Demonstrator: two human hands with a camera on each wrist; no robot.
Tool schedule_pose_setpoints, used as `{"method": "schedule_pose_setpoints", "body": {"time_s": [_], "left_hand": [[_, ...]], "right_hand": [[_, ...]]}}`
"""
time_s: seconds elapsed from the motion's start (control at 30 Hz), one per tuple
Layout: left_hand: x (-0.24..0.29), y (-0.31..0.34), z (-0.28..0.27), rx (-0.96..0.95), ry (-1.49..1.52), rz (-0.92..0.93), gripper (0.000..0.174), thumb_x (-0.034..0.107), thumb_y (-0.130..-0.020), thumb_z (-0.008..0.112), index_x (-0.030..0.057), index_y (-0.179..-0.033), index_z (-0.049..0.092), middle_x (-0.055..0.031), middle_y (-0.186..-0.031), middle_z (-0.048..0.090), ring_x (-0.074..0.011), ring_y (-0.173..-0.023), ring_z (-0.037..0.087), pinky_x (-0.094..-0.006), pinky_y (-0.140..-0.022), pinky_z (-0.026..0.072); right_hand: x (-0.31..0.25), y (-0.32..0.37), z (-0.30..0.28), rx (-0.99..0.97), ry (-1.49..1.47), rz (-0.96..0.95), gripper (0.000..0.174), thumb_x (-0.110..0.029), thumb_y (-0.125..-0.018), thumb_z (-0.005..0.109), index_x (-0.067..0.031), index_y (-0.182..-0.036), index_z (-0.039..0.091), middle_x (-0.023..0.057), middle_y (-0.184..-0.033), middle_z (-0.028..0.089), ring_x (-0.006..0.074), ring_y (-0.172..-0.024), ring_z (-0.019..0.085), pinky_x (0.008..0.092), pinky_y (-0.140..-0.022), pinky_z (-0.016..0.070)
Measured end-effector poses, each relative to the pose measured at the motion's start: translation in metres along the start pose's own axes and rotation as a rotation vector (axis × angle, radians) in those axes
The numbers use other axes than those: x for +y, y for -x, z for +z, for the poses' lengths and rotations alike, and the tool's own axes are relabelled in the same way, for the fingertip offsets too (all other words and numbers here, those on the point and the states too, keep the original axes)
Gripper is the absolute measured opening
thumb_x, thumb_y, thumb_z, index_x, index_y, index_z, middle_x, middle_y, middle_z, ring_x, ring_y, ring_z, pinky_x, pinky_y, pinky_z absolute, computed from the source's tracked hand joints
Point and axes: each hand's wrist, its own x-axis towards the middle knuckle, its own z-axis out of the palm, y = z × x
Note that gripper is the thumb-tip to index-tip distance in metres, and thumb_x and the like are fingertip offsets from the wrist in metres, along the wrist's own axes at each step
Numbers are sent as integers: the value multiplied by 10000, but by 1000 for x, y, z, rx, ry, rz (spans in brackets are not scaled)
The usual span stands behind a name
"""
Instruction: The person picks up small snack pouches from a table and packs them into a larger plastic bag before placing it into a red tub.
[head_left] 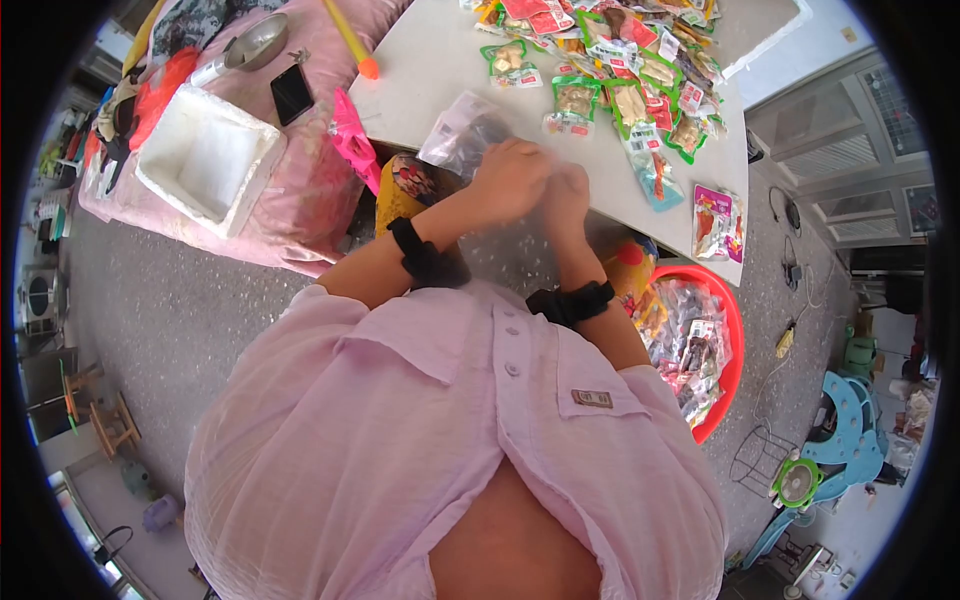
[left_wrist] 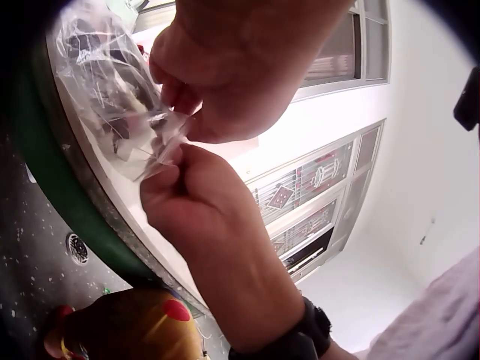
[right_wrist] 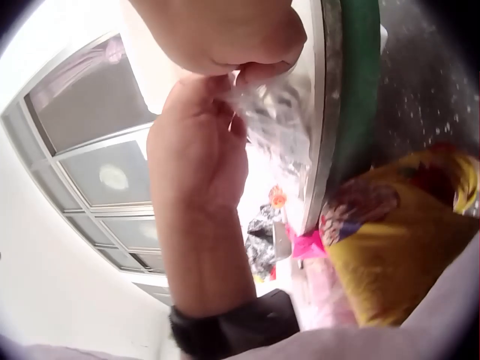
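Clear plastic bag (head_left: pixel 465 135), dark & pale bits showing through, lies nr the edge of the table (head_left: pixel 400 80), just L of the hands in head view. L hand (head_left: pixel 508 182) & R hand (head_left: pixel 567 205) are close tog., fingers curled, each pinching film at the bag's near end. Opening or closing? Can't tell; head view's blurry there.

To do it well, IMO: pinch tight w/ thumb & finger, 2 grips close tog., small even pulls, else thin film may slip or rip. Let table take the wt; tilt the pinched end up a bit so nothing spills. Edge is nr, so slide bag inward if it creeps. Loose packets (head_left: pixel 630 104) are well apart on R, so room's OK; mind red tub (head_left: pixel 734 345) by R arm.
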Motion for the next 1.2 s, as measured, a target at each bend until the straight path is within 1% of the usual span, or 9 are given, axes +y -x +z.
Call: {"method": "schedule_pose_setpoints", "body": {"time_s": [0.1, 0.23, 0.33, 0.5, 0.6, 0.67, 0.97, 1.13, 1.2], "left_hand": [[1, -3, -1, -223, -33, -85, 118, 138, -700, 451, 50, -722, 527, -112, -872, 516, -296, -895, 465, -408, -737, 344], [-7, -4, -6, -325, -62, -24, 142, 148, -717, 439, 48, -771, 524, -128, -971, 517, -297, -949, 454, -406, -789, 324], [-13, 2, 0, -221, -60, -15, 168, 165, -693, 488, 58, -818, 525, -120, -1002, 506, -290, -976, 444, -413, -835, 301], [4, 29, -7, 91, -139, 64, 324, 208, -600, 601, 111, -902, 536, -100, -1026, 475, -274, -1029, 412, -440, -881, 260], [-4, 46, -9, 101, -307, 70, 331, 231, -603, 601, 140, -915, 538, -91, -1028, 471, -264, -1031, 413, -466, -862, 270], [-13, 52, -4, 124, -401, 90, 313, 227, -611, 588, 149, -910, 539, -86, -1024, 473, -258, -1023, 420, -476, -849, 279], [-24, 28, -16, 64, -272, 251, 217, 98, -602, 556, 95, -820, 550, -81, -951, 502, -248, -959, 461, -415, -833, 324], [-26, -8, -57, 207, 1, 229, 135, -5, -655, 520, 22, -787, 531, -113, -893, 524, -269, -846, 515, -315, -703, 414], [-17, -16, -73, 168, 205, 12, 156, 8, -736, 481, 5, -887, 517, -90, -898, 544, -174, -819, 528, -250, -681, 414]], "right_hand": [[41, -8, -3, -197, 14, -169, 128, 32, -739, 429, 24, -863, 460, 107, -762, 537, 169, -628, 536, 267, -529, 449], [34, -10, -5, -237, -217, -2, 197, 59, -730, 405, 57, -922, 447, 157, -910, 522, 233, -797, 546, 332, -673, 469], [26, -9, -2, -277, -374, 79, 204, 47, -739, 415, 62, -941, 439, 161, -924, 519, 241, -809, 546, 335, -679, 468], [6, 2, -19, -308, -37, -51, 178, 5, -763, 435, 16, -941, 427, 140, -901, 527, 216, -770, 549, 302, -592, 456], [15, 2, -27, -200, -337, 240, 162, -16, -775, 434, -24, -936, 413, 121, -869, 531, 195, -717, 553, 287, -542, 442], [-13, 2, -25, -67, -592, 625, 159, -28, -779, 440, -45, -933, 403, 109, -841, 534, 186, -681, 555, 284, -524, 437], [-44, 6, -31, 38, -259, 517, 207, -67, -757, 510, -48, -943, 420, 74, -823, 532, 165, -631, 546, 248, -501, 421], [-75, -1, -48, -25, 115, 5, 401, -113, -715, 598, -21, -1054, 403, 82, -969, 498, 156, -849, 514, 246, -655, 423], [-92, -2, -49, -102, 334, -211, 478, -120, -700, 623, -13, -1098, 381, 90, -1037, 473, 155, -934, 480, 254, -719, 412]]}}
